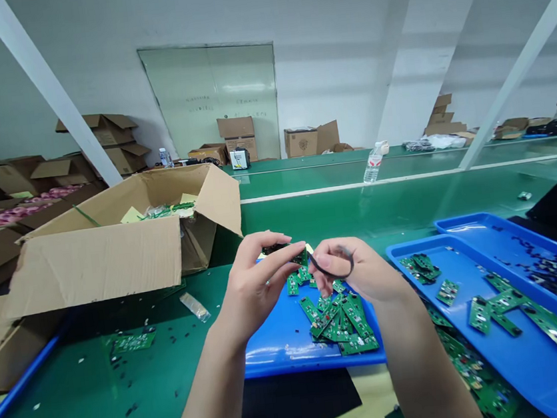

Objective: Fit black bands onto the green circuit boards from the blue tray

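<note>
My left hand (256,282) is closed over the middle of the bench, pinching a small green circuit board (299,256) with dark parts along its top edge. The fingers hide much of that board. My right hand (353,267) is closed on a thin black curved piece (335,273), whose near end points at the board and whose other end bends round in a loop; I cannot make out its exact kind. Beneath both hands sits a blue tray (279,350) with a heap of green circuit boards (341,319).
At the left stands an open cardboard box (97,256); a clear packet (195,307) and dark scraps lie nearby. Blue trays (544,376) at the right hold boards and black parts. A plastic bottle (374,163) stands behind. Yellow paper (368,403) lies in front.
</note>
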Available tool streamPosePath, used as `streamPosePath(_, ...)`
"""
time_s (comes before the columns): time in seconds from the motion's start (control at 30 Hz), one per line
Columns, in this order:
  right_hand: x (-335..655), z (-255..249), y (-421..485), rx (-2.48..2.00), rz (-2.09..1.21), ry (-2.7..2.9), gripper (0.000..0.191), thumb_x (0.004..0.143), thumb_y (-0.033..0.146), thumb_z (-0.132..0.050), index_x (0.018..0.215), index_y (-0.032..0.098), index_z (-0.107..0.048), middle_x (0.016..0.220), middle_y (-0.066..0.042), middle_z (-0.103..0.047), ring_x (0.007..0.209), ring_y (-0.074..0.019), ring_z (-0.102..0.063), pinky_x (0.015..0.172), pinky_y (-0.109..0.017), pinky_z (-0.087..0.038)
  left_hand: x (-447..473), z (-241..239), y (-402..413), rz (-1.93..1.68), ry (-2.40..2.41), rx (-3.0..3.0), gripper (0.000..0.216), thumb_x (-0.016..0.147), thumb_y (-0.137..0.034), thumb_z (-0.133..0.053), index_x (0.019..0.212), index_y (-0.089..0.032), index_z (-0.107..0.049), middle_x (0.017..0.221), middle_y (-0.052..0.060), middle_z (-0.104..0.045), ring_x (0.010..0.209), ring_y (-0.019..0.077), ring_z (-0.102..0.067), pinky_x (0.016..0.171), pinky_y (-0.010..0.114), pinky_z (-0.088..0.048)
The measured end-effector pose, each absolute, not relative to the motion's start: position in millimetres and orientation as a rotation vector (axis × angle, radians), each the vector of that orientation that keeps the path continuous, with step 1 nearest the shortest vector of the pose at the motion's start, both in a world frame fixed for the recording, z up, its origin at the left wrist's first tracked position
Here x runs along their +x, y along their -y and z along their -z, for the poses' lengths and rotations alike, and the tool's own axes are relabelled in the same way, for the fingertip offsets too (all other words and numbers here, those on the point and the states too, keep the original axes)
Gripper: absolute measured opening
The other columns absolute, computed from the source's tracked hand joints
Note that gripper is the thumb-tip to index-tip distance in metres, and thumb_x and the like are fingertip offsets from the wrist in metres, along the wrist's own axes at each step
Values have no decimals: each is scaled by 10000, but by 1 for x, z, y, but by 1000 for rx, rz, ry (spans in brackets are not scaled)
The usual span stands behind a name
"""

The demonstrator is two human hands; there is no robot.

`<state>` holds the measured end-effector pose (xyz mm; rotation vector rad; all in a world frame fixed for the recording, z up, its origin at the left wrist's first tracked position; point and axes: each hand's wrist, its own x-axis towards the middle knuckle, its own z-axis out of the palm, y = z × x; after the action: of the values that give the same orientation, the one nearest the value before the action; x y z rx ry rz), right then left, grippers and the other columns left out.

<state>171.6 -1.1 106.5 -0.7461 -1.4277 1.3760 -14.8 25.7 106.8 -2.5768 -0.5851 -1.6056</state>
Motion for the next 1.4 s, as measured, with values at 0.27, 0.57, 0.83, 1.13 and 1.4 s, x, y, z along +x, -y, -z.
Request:
streamPosePath(0.27, 170, -106, 4, -708, -1439, 1409, 268, 773, 397, -659, 690, 153, -586, 496, 46, -547, 440, -75, -520, 444, -193, -414, -12, -106, -25, 1661, 633, -2605, 396, 819, -131, -637, 1182, -289, -620, 969, 48, -607, 880, 155, -605, 751, 276, -545)
streamPosePath(0.57, 157, -98, -9, -546, -1489, 1364, 282, 719, 416, -640, 611, 174, -544, 402, 65, -481, 323, -66, -407, 358, -192, -327, -12, -106, -28, 1735, 572, -2792, 347, 836, -211, -627, 1177, -273, -642, 905, 49, -603, 815, 140, -610, 696, 237, -527)
streamPosePath(0.83, 157, -94, -7, -899, -956, 1434, 177, 659, 234, -550, 522, 191, -445, 424, 71, -420, 389, -56, -335, 378, -189, -267, -1, -105, -24, 1876, 945, -2994, 232, 828, -338, -630, 1013, -242, -732, 830, 48, -618, 766, 150, -587, 665, 254, -489)
streamPosePath(1.13, 176, -101, -15, -754, -904, 1221, 444, 766, 323, -590, 1172, 231, -434, 952, -38, -678, 516, -84, -570, 473, -235, -453, 6, -101, -26, 2752, 1589, -3112, 379, 672, -438, -762, 933, -164, -745, 813, 50, -663, 689, 137, -598, 634, 262, -502)
streamPosePath(1.4, 166, -101, -14, -778, -1005, 1273, 604, 676, 199, -602, 1237, 229, -383, 756, 53, -623, 514, -75, -535, 474, -210, -468, 26, -92, -25, 2495, 1728, -3283, 387, 692, -440, -741, 945, -147, -718, 765, 45, -688, 654, 119, -592, 592, 221, -461)
